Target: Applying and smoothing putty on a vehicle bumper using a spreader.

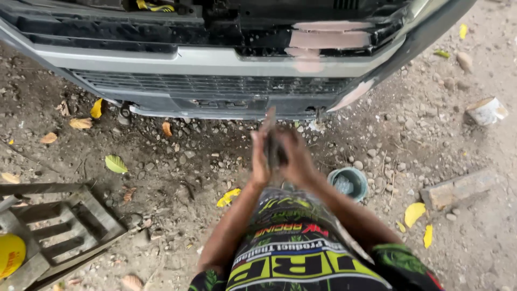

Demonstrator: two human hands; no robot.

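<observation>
The person stands over gravel ground in front of a car bumper and holds a thin dark flat piece between both palms. The picture is blurred there, so it cannot be told whether it is a folded sheet of sandpaper or a small blade.

To the far left of the grip, low in the view, lies a wooden crate with a yellow round object at its edge. Nearer, still to the left, yellow leaves lie on the stones.

The left hand presses flat against the left face of the piece, its fingers stretched upward. The right hand closes on the other face, so the two hands are together and clamped on the piece, which stands nearly upright with its top pointing at the bumper's lower edge.

Directly beyond the grip, the bumper shows pale patches of filler on its right part. Just to the right of the grip and a little below, a small teal bowl stands on the ground, and a brick lies further right.

To work well, the palms probably should press evenly, so the piece does not slip.
</observation>
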